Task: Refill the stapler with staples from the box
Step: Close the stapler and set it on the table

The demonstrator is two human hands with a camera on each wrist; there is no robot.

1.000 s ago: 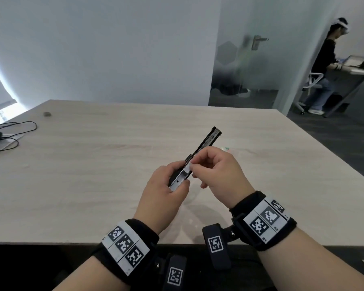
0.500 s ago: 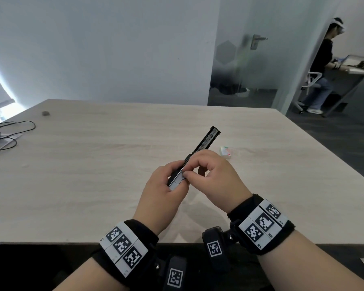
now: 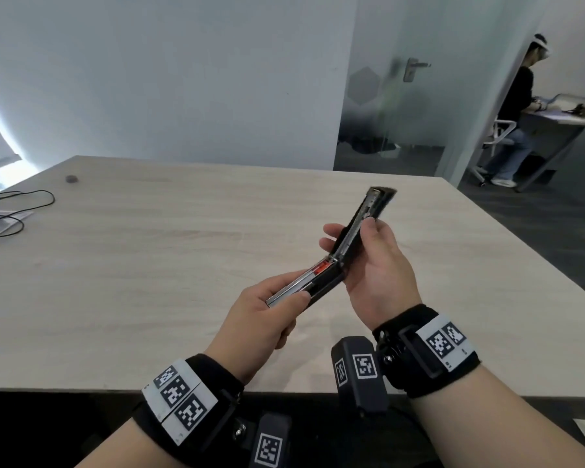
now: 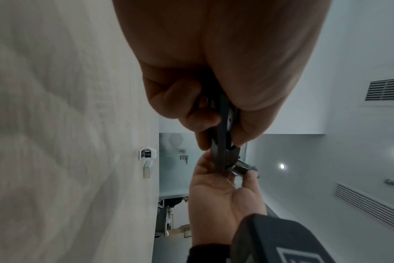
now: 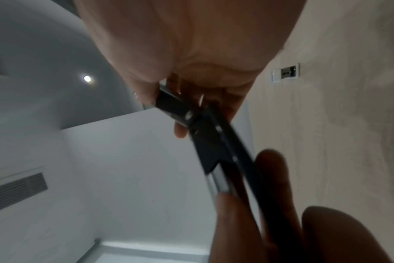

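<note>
A black stapler (image 3: pixel 331 265) is held above the table, hinged open into a wide V. My left hand (image 3: pixel 284 309) grips its lower half, thumb on the silver staple rail (image 3: pixel 294 287), where a red pusher (image 3: pixel 321 266) shows near the hinge. My right hand (image 3: pixel 350 233) grips the upper cover (image 3: pixel 372 207), which points up and away. The same hold shows in the wrist views: stapler (image 4: pixel 223 128), stapler (image 5: pixel 214 142). A small white staple box (image 4: pixel 147 154) lies open on the table, a pale block (image 4: pixel 147 169) beside it. It is hidden behind my right hand in the head view.
The light wooden table (image 3: pixel 149 265) has black cables (image 3: pixel 17 211) at its far left edge and a small dark spot (image 3: pixel 71 179). Beyond a glass door (image 3: pixel 392 106), a person (image 3: pixel 517 106) sits at another desk.
The stapler was shut, with both hands at its near end. Now my right hand has moved up and swung the cover open, baring the rail and red pusher. The box went out of sight.
</note>
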